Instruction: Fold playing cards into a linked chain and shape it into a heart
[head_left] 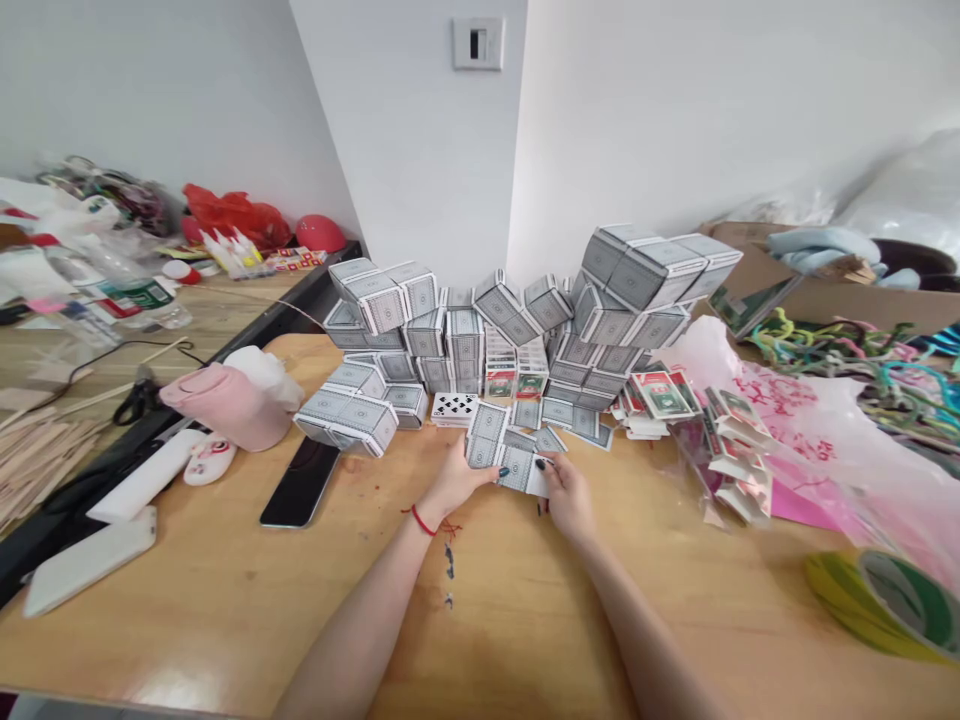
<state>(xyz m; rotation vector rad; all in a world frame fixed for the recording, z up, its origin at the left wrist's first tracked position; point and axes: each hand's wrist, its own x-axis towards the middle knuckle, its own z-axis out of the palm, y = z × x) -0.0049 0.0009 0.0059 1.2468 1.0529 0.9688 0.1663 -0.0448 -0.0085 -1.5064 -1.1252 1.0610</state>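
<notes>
Between both hands are grey-backed playing cards, lying flat with their patterned backs up. My left hand is closed on a card that tilts up at its fingertips, and its thumb presses at the edge of the lower cards. At the other end my right hand pinches the lower cards between thumb and fingers. Just beyond the hands, several loose cards lie face down. A stack of cards with an eight of spades on top sits behind my left hand.
Blocks made of cards are piled along the back, higher at right. Opened card boxes and yellow-green tape lie right. A phone, a computer mouse and a pink roll lie left.
</notes>
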